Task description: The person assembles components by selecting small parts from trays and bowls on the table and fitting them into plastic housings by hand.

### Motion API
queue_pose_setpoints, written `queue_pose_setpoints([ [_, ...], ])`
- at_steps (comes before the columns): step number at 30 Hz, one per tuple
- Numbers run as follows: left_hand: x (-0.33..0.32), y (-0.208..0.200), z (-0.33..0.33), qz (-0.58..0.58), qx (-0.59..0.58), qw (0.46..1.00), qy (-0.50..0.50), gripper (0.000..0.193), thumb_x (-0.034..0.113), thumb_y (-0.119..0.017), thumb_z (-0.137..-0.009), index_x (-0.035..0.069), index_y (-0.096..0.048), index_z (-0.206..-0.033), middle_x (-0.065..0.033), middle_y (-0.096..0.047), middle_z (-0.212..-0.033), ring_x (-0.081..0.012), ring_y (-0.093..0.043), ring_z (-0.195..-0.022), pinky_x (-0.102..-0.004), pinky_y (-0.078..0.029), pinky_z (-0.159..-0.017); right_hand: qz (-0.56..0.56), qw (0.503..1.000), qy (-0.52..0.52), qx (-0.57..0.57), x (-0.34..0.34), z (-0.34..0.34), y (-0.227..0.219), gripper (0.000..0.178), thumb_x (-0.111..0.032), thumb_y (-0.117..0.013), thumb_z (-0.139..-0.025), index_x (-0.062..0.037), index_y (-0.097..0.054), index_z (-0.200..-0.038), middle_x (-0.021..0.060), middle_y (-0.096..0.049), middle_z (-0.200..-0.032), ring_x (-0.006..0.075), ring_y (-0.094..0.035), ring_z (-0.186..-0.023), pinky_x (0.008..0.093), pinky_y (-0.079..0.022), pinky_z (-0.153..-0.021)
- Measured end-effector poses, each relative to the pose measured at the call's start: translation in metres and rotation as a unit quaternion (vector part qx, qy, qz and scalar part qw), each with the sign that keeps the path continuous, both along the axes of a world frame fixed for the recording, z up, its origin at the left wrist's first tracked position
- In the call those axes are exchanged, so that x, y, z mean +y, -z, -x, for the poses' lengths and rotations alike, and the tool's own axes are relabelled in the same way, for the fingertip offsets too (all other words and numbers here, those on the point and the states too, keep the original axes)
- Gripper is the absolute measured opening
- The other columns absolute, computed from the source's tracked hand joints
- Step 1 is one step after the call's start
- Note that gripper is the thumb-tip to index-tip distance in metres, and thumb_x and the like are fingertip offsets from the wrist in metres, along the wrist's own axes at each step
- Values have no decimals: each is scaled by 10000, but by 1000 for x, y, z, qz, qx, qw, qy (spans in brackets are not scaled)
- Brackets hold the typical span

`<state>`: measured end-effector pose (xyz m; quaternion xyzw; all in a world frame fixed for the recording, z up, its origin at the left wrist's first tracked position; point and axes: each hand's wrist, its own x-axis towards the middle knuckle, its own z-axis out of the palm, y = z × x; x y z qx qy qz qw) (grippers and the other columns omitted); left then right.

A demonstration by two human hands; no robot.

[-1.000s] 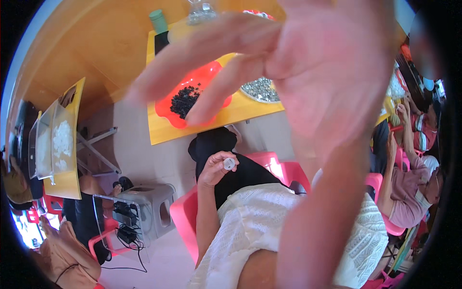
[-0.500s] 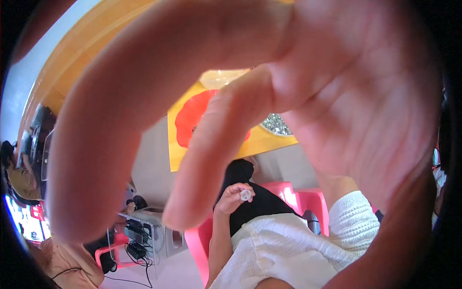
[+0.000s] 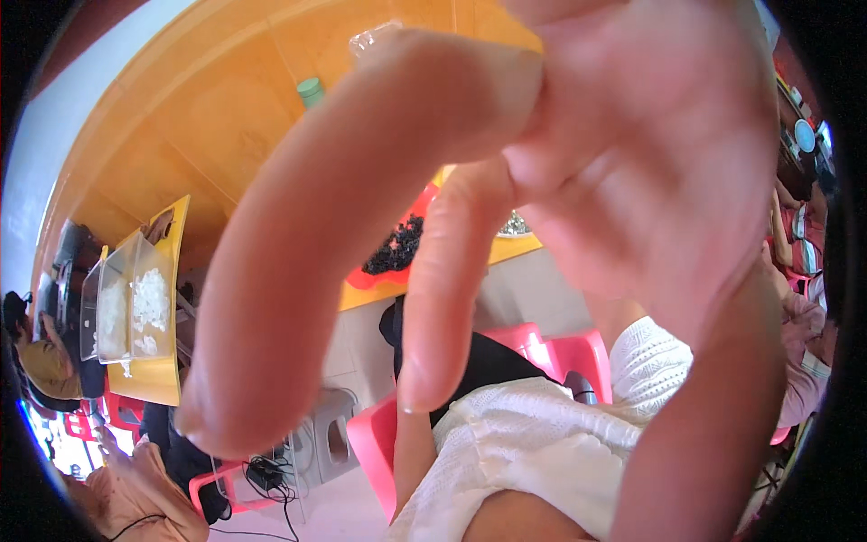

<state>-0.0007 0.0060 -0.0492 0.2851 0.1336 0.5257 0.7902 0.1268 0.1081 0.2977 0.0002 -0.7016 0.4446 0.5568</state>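
My right hand (image 3: pixel 632 172) looms very large, close in front of the view. Two of its digits hang down, bent and apart, with nothing seen between them; the palm faces me. Behind these digits my left hand is hidden, and only its forearm (image 3: pixel 412 461) shows, beside my white knitted top (image 3: pixel 524 434). Partly covered by my right hand, a red tray (image 3: pixel 368 282) holds many small black pieces (image 3: pixel 397 248). Next to it, a bowl with small silvery pieces (image 3: pixel 515 222) peeks out.
A yellow table (image 3: pixel 506 256) bears the tray and bowl. At left, another yellow table carries a clear box (image 3: pixel 102 312) with white pieces. A green container (image 3: pixel 310 90) and clear plastic (image 3: pixel 372 40) lie far off. Pink chair (image 3: pixel 372 456), grey stool (image 3: pixel 336 443), cables (image 3: pixel 266 474) and people are around.
My right hand's digits have shifted right across the view. My left hand, seen half a second ago with a small translucent cylindrical piece, is now hidden. More of the table and left-hand box shows.
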Motion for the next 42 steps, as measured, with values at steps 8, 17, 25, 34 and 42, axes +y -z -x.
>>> queue_pose_setpoints([
  [8, -7, 13, 4, -15, 14, 1000, -12, 384, 299, -634, -805, 20, -563, -1059, -105, -583, -943, -164, -569, -789, -263, -467, -679, 43, 998, -13, -33, -13, -15, -1, 620, -186, -663, -757, 19, -373, -1265, 206, -527, -1128, 249, -635, -836, 261, -529, -610],
  [17, 4, 16, -3, -3, -44, 999, -14, 417, 332, -631, -804, 25, -553, -1075, -146, -573, -974, -197, -578, -793, -299, -478, -704, 147, 879, 326, -314, 56, -113, 132, 302, -98, -601, -813, -15, -560, -1100, 68, -610, -970, 118, -606, -812, 254, -508, -675],
  [25, 70, -3, -8, 26, -45, 999, 14, 405, 272, -601, -840, 5, -529, -1135, -147, -597, -996, -193, -585, -819, -305, -486, -750, 301, 808, 406, -303, 53, -136, 254, 184, -76, -601, -799, -7, -623, -968, 28, -626, -820, 91, -575, -730, 246, -485, -600],
  [34, 55, 1, -5, -9, -5, 1000, -4, 426, 303, -584, -846, 10, -513, -1146, -158, -588, -951, -191, -571, -755, -296, -470, -686, 71, 749, 524, -399, 85, -148, 273, 134, -20, -547, -708, -28, -646, -798, 167, -634, -779, 298, -626, -733, 371, -491, -672],
  [42, 53, 0, -19, -13, -17, 1000, -11, 360, 281, -555, -872, 20, -535, -1118, -146, -605, -972, -190, -568, -781, -307, -473, -748, 28, 732, 465, -498, 118, -116, 281, 101, -92, -607, -699, -22, -648, -759, 167, -632, -774, 323, -614, -783, 417, -479, -695],
])
